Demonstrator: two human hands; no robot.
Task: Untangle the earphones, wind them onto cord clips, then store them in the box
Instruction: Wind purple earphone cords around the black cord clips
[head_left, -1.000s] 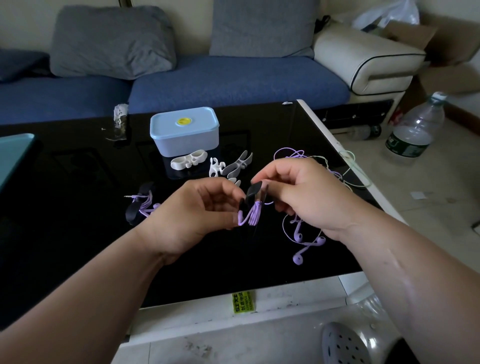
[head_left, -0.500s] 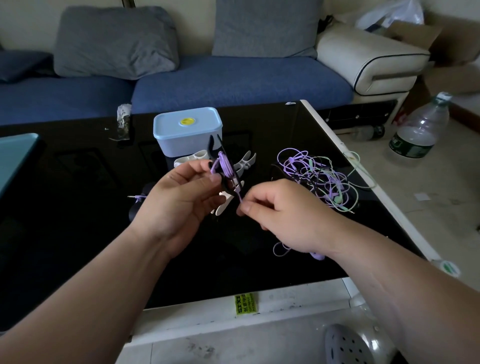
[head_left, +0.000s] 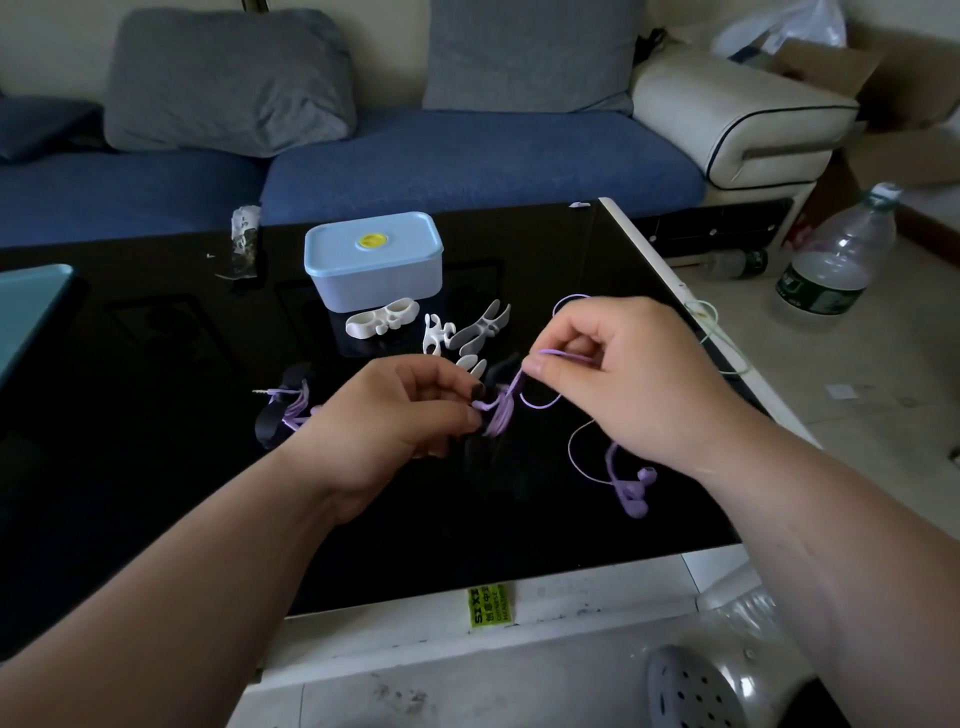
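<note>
Left hand (head_left: 384, 421) grips black cord clip (head_left: 501, 372) | right hand (head_left: 639, 379) pinches purple cord (head_left: 563, 354) | advice: light tension, turns laid side by side

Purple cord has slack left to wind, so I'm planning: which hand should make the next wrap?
Likely right: the right hand pinches the loose purple cord beside the black cord clip, which the left hand grips and steadies.
</note>
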